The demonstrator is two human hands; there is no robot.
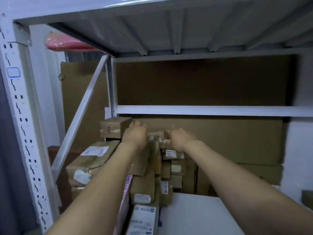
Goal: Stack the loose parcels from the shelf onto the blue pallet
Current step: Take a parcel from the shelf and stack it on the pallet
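Both hands reach the parcel pile: left hand at the top parcel's left edge, right hand at its right edge. Fingers are curled, but blur hides either grip's hold. The bare shelf board lies right of the pile.

Both forearms are showing bare along their whole visible length, slim and smooth, widening toward the lower edge of the view. The left hand and the right hand are likewise going uncovered, and their fingers are appearing blurred, hard to tell apart.
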